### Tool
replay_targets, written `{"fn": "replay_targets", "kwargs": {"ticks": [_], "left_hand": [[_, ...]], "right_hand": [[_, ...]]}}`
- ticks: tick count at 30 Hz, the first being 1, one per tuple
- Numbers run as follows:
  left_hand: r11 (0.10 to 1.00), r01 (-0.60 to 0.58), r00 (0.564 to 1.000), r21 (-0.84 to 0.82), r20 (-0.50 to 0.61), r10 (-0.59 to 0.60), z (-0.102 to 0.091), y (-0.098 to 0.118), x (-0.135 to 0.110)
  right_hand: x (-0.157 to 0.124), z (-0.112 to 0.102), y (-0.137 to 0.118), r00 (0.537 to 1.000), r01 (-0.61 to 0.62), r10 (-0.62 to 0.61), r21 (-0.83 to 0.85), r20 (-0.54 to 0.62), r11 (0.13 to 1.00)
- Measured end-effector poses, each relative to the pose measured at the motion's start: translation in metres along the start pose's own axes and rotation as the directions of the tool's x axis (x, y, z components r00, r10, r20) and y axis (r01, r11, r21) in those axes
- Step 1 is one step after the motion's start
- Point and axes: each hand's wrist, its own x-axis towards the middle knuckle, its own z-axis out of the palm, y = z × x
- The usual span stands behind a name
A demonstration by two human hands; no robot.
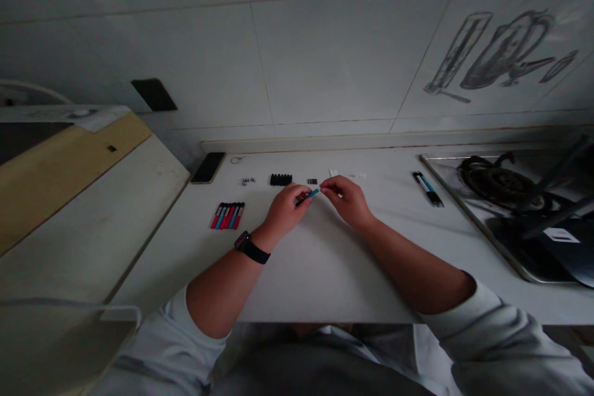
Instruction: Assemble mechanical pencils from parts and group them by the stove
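Left hand [284, 209]: grip closed around a slim blue barrel [309, 195], fingers wrapped near its darker end.
Blue barrel: in front of the person, over the middle of the desk [325, 272], slanted, with its right end farther from the person.
Right hand [347, 199]: fingertips drawn in close at the barrel's right end; cannot tell whether the grip is closed on a small part.
Left wrist: a dark watch [253, 249].
Coloured sticks [227, 215]: red and blue with dark ends, laid side by side, left of the left hand.
Far row, left to right: small metallic pieces [248, 181], black cylinders [281, 180] set in a line, small dark pieces [312, 181], white pieces [333, 172] partly behind the right hand, tiny pale pieces [361, 176].
Far left corner: a dark phone [208, 167].
Right side: pens [427, 189] lying near the stove [468, 216].
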Motion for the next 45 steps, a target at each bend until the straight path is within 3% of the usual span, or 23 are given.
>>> {"fn": "replay_targets", "kwargs": {"ticks": [10,14,27,32,36,39,42,45], "left_hand": [[0.986,0.045,0.999,-0.158,-0.005,-0.046,0.003,0.005,0.000],[0.969,0.079,0.997,-0.235,0.000,-0.081,0.003,0.009,0.000],[0.962,0.098,0.995,-0.255,0.044,-0.090,0.004,0.011,-0.003],[0.966,0.051,0.999,-0.254,0.001,-0.052,0.001,0.011,-0.003],[0.967,0.069,0.993,-0.246,-0.072,-0.089,-0.003,0.010,0.000],[0.958,0.110,0.980,-0.264,-0.130,-0.148,-0.011,0.010,0.004],[0.964,0.105,0.966,-0.246,-0.204,-0.157,-0.027,0.008,0.010],[0.986,0.088,0.954,-0.142,-0.273,-0.125,-0.054,-0.002,0.017]], "right_hand": [[-0.003,-0.001,-0.009,0.985,0.142,-0.142,0.010,0.096,0.990],[-0.004,-0.001,-0.011,0.987,0.117,-0.124,0.067,0.104,0.991],[0.001,-0.005,-0.017,0.986,-0.026,-0.010,0.217,0.164,0.976],[0.008,-0.016,-0.013,0.993,-0.111,0.093,0.274,0.076,0.955],[0.009,-0.023,-0.015,0.984,-0.131,0.097,0.238,0.149,0.963],[0.004,-0.024,-0.025,0.948,-0.035,0.008,0.078,0.318,0.996],[-0.004,-0.020,-0.034,0.842,0.161,-0.089,-0.090,0.532,0.983],[-0.012,-0.013,-0.039,0.737,0.309,-0.102,-0.199,0.668,0.930]]}}
